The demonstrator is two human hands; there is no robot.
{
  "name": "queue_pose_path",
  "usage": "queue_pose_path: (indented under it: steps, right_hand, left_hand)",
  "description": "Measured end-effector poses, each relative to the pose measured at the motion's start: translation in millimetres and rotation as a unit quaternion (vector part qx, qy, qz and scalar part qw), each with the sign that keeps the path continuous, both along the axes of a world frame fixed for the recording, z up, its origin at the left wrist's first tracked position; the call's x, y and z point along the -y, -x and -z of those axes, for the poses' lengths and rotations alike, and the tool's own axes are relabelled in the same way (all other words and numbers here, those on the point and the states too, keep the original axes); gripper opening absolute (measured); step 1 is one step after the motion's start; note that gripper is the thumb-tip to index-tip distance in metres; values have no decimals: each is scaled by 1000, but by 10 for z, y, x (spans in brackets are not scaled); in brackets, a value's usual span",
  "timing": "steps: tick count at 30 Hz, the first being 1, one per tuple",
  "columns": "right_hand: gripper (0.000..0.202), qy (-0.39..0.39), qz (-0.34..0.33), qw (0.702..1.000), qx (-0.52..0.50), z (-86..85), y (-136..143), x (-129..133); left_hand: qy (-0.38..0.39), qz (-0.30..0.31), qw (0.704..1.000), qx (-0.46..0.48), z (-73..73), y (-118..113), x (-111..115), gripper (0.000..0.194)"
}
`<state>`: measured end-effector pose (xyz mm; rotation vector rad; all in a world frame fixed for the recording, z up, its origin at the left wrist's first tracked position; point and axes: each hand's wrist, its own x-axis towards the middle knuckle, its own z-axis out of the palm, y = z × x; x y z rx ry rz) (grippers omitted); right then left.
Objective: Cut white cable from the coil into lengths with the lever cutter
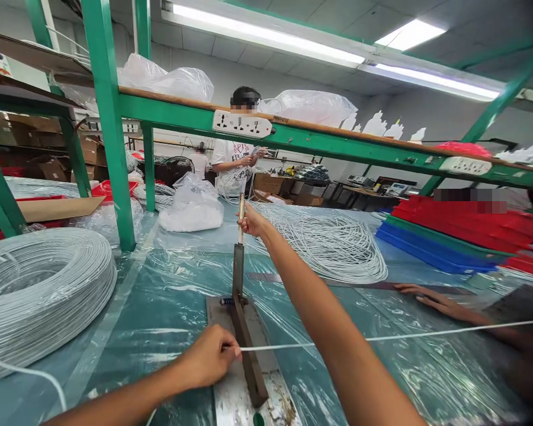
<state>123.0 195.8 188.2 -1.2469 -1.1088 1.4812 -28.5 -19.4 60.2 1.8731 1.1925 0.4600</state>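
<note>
My left hand [208, 355] is closed, pinching a thin white cable [288, 347] close to the blade arm of a hand-lever cutter [249, 355]. From my fingers the cable runs across the cutter's bar and off to the right edge. My right hand [251, 222] is wrapped round the upright handle [241, 207] of the cutter, with the lever raised. A spring shows at the hinge, and a worn metal base plate [275, 399] lies under it. The cable's end inside my left fingers is hidden.
A large coil of cable [80, 296] lies left; a loose pile of cut cables [337, 242] lies behind the cutter. A co-worker's hand [435, 299] rests by a steel ruler [359, 285]. Stacked trays [444, 236] stand right. A green shelf frame [111, 136] crosses above; another person [231, 157] stands beyond.
</note>
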Motion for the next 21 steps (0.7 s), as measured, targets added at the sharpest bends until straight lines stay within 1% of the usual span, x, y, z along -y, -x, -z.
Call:
queue_pose_path:
  steps: [2, 5, 7, 8, 11, 12, 14, 16, 18, 19, 21]
  right_hand:
    - [37, -7, -11, 1000, -6, -75, -50, 109]
    - [52, -11, -21, 1000, -5, -211, -154, 374]
    - [56, -12, -23, 1000, -3, -304, -223, 628]
    - [55, -13, -24, 1000, -1, -344, -257, 779]
    - [45, -11, -20, 1000, 13, -396, -364, 1305]
    - [41, -3, -19, 1000, 17, -383, -403, 1492]
    - [34, 19, -26, 999, 15, -302, -485, 1861]
    - [25, 42, -45, 998, 4, -163, -561, 2203]
    - [23, 71, -55, 996, 1, 8, -613, 2500]
    - [27, 87, -49, 995, 1, 94, -626, 2628]
    - [48, 121, -19, 993, -4, 249, -626, 2835]
  left_hand:
    - [3, -19, 1000, 16, 72, -25, -17, 29]
    - [-3, -41, 999, 31, 159, -66, -47, 41]
    - [-3, -52, 998, 40, 210, -95, -83, 46]
    - [-2, -60, 997, 42, 235, -110, -104, 46]
    - [4, -86, 996, 34, 308, -151, -166, 44]
    - [6, -92, 995, 30, 330, -163, -182, 43]
    - [2, -102, 994, 25, 365, -183, -202, 41]
    - [-8, -106, 994, 21, 386, -197, -208, 41]
    - [-19, -107, 994, 15, 397, -203, -205, 40]
    - [-23, -107, 994, 11, 399, -204, -203, 40]
    - [-32, -109, 994, 2, 402, -201, -197, 40]
